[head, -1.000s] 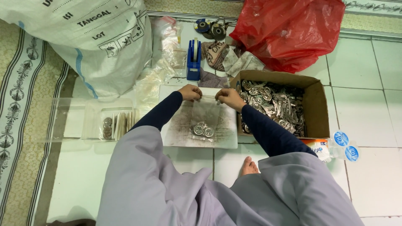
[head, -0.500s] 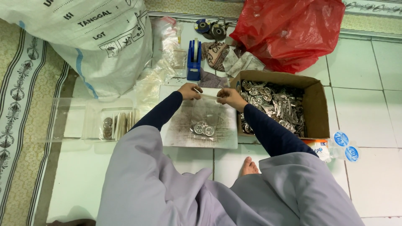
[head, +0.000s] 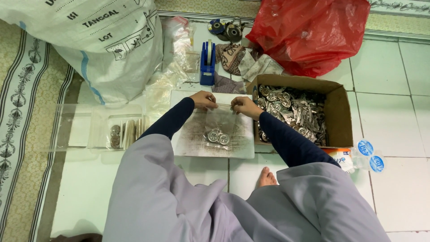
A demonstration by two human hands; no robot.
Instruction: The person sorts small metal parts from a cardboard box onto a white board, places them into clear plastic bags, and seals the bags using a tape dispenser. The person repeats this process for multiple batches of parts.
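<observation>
The left hand [head: 204, 99] and right hand [head: 244, 106] pinch the top corners of a small clear plastic bag [head: 219, 123] of metal discs over the white board's [head: 188, 139] far edge, apparently sealing it, which calls for pressing along the mouth.

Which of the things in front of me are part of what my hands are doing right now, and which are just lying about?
In hand:
left hand and right hand pinching the top of a small clear bag
round metal parts inside it
white board underneath
cardboard box of metal parts

Lying about:
red plastic bag
big white sack
blue tape dispenser
clear tray
</observation>
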